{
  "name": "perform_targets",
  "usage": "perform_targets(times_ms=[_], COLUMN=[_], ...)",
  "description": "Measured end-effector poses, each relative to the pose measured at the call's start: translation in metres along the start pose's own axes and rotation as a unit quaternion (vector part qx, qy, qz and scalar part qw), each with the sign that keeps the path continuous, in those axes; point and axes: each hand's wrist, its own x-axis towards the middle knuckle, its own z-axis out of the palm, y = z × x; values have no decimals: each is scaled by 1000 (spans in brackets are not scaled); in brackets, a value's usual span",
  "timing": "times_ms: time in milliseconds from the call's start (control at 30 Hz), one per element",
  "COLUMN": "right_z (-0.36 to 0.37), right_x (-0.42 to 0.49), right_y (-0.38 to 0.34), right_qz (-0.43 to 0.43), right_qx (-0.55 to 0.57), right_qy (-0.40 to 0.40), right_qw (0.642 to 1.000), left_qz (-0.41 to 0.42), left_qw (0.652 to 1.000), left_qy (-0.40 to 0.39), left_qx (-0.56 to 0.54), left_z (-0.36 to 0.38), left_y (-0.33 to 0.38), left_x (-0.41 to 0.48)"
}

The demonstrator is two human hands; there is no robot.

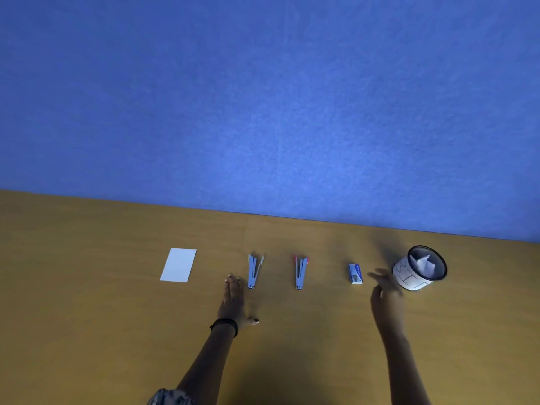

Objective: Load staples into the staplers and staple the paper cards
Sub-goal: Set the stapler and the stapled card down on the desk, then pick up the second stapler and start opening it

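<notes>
From the camera on the person's head, I see a brown table (87,317) against a blue wall (263,97). The things sit in a row on it.

At the far left lies a white paper card (178,265), flat and alone. I see no staple in it, but it is too small to be sure. Next comes the left stapler (254,270), swung open like a V. Near it is the right stapler (300,272), with red tips, open the same way. Further right is a little blue staple box (355,273). I cannot tell if it is open. At the far right is a round cup (420,267) with white paper scraps inside and writing on its side.

The left hand (233,299) lies flat on the table, fingers stretched out, holding nothing. It is just beside the left stapler. The right hand (385,290) is blurry. It hangs between the staple box and the cup, fingers spread, and I think it holds nothing.

To me the job looks like it is at the very start. The staplers are open and ready, but I can't see staples in them. Filling both staplers and stapling the card seem left to do.
</notes>
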Motion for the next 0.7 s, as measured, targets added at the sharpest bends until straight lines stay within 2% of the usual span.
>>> perform_targets(times_ms=[67,200,333,700], right_z=[16,49,71,106], right_x=[-25,-58,-74,-24], right_y=[-14,-28,-44,-98], right_qz=[-48,-61,-33,7], right_qx=[29,31,28,-70], right_qy=[-39,-136,-223,-252], right_qw=[998,988,974,965], left_qz=[11,26,41,63], left_qw=[1000,999,998,994], left_qy=[0,20,38,84], left_qx=[-23,-17,-22,-26], left_z=[1,1,4,16], left_y=[-6,-12,-14,-23], left_x=[0,0,3,11])
